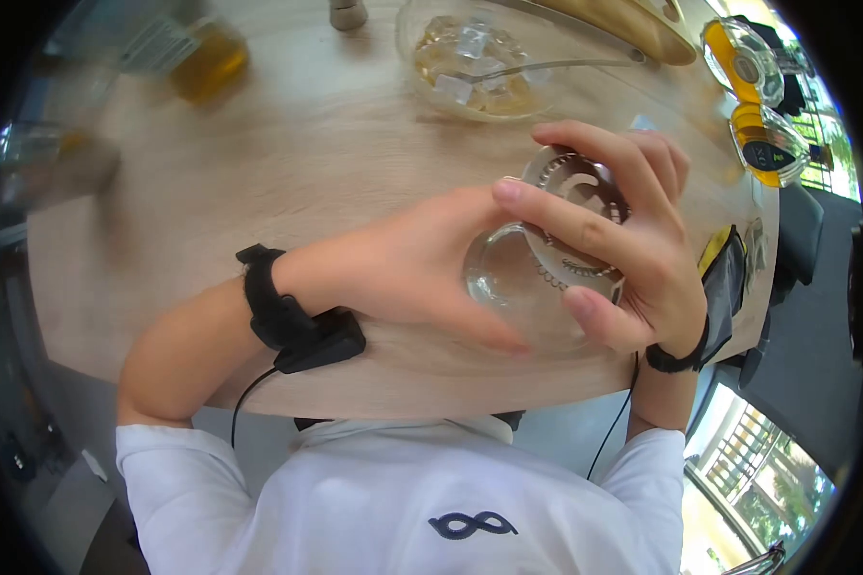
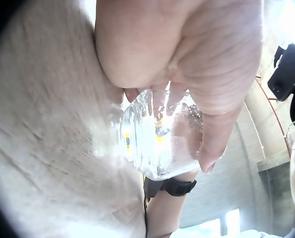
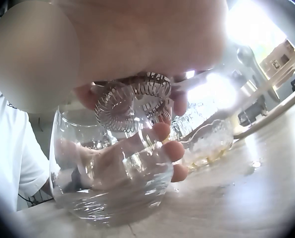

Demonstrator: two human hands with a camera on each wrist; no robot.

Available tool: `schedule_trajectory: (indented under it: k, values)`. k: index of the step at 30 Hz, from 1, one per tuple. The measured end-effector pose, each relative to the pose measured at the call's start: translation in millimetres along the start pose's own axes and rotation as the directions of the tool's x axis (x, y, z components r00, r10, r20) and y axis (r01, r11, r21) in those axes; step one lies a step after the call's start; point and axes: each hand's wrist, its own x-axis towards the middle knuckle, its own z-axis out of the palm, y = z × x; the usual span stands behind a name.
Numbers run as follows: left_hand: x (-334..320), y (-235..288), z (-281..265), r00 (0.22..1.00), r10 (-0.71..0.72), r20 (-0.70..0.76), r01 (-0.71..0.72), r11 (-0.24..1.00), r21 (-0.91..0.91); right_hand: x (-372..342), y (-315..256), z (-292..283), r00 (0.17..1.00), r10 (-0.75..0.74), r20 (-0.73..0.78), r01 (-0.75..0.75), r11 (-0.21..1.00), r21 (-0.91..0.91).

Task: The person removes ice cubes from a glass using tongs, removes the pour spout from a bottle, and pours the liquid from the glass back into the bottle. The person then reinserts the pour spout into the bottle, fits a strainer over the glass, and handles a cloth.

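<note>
My right hand (image 1: 642, 230) holds a round metal strainer (image 1: 559, 251) with a coiled spring edge. It tilts at the mouth of a clear glass (image 1: 489, 273), and the coil (image 3: 118, 113) overlaps the glass's rim in the right wrist view. My left hand (image 1: 403, 254) grips the glass, thumb on the near side and fingers wrapped round the far side. In the right wrist view the left fingertips (image 3: 174, 150) show past the glass wall. The glass stands upright, close over the wooden table (image 1: 307, 172). Part of the strainer is hidden behind the right fingers.
A glass bowl (image 1: 408, 57) of ice with a long-handled metal spoon (image 1: 566, 65) in it stands beyond the hands. Bottles of amber liquid (image 1: 769, 144) line the right edge. Another amber bottle (image 1: 211, 62) and a glass vessel (image 1: 58, 163) blur at the left. A dark pouch (image 1: 726, 292) lies right.
</note>
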Motion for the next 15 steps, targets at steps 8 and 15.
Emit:
schedule_trajectory:
  k: [8,15]
  values:
    - [-1.5,-7.3,-0.7,0.995,0.098,0.004,-0.098,0.994,0.045,-18.1,-9.1,-0.8,1.0,0.025,-0.001,-0.025,0.985,-0.168]
    - [0.4,6.3,3.1,0.989,0.133,-0.058,-0.125,0.984,0.129,-23.1,-15.6,-6.1,0.991,0.13,-0.01,-0.129,0.963,-0.238]
